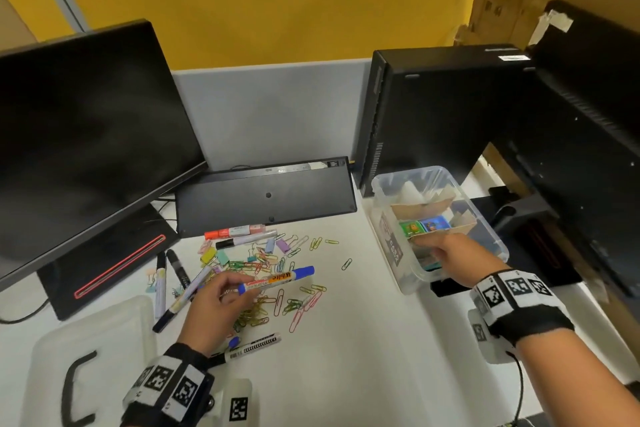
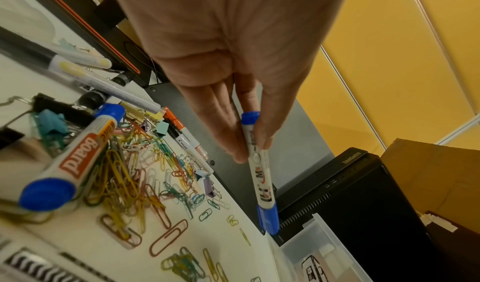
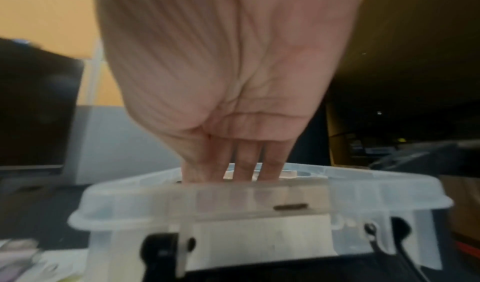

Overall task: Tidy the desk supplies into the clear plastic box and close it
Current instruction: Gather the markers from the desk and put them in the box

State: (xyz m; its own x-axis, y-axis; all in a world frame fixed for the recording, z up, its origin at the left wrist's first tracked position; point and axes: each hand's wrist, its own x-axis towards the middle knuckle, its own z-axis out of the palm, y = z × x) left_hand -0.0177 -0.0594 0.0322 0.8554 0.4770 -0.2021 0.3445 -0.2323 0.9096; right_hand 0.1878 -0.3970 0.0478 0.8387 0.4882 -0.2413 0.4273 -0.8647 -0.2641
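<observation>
Marker (image 1: 277, 279) in left hand (image 1: 218, 308) (pinched)

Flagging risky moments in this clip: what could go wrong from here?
1. The left hand pinches the blue-capped marker only near one end, so it may tip or slip on the way over.
2. The right hand reaches into the clear box, crowding the drop spot.
3. Loose paper clips under the left hand could scatter.

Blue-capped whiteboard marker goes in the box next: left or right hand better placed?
Left. The left hand already pinches the blue-capped marker above the paper clips. The right hand is busy, fingers reaching into the clear plastic box; what it holds, if anything, is hidden.
</observation>
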